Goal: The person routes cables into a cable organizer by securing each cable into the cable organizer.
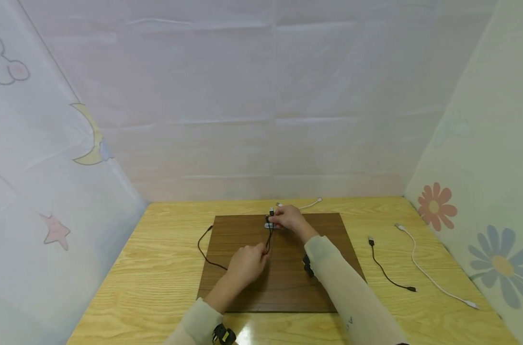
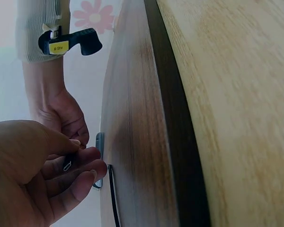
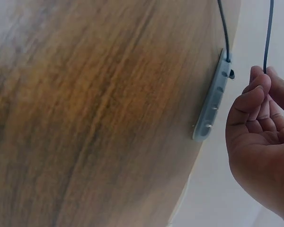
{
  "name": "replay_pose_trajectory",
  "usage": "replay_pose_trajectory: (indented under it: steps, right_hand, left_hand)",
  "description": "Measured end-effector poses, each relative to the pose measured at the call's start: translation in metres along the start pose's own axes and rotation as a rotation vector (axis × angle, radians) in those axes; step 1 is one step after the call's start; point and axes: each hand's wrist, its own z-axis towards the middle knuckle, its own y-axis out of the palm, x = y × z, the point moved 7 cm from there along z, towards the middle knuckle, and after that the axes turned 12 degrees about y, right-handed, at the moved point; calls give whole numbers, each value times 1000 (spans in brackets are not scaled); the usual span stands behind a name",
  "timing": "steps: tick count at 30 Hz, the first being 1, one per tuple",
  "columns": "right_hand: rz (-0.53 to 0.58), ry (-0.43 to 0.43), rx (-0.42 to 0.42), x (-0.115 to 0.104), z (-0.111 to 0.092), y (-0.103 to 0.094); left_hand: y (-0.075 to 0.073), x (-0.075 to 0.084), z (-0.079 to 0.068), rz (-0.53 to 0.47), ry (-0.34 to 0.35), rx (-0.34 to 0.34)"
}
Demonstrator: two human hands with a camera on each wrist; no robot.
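A thin black cable (image 3: pixel 269 33) runs between the two hands above the dark brown board (image 1: pixel 304 287). My right hand (image 1: pixel 289 218) pinches it near the board's far edge, over a grey cable clip strip (image 3: pixel 212 101). My left hand (image 1: pixel 246 263), nearer over the middle of the board, holds the cable's other end between thumb and fingers; its small black connector (image 2: pixel 67 162) shows in the left wrist view. Another black cable (image 3: pixel 223 28) sits in an end slot of the strip. Just past the right fingertips a USB plug (image 1: pixel 271 211) points away.
Left of the board, a black cable stretch (image 1: pixel 205 251) curves over the light wood table (image 1: pixel 153 263). To the right lie a short black USB cable (image 1: pixel 382 270) and a longer white cable (image 1: pixel 421 268). Another white cable (image 1: pixel 310 205) lies behind the board, near the back wall (image 1: pixel 261 120).
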Motion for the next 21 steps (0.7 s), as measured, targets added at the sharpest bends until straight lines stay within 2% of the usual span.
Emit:
replay_pose_trajectory:
  steps: [7,13,19,21]
  right_hand:
    - [19,43,-64,8,10,5]
    - [47,23,-99,8,12,5]
    - [-202,-86,21,4,14,4]
    - [-254,-107,46,5,14,6]
  left_hand:
    - [5,-5,-1,-4,-38,-35]
    - [3,-7,-1,14,-52,-38]
    - [5,-4,1,37,-57,-83]
    - [7,-3,1,40,-60,-103]
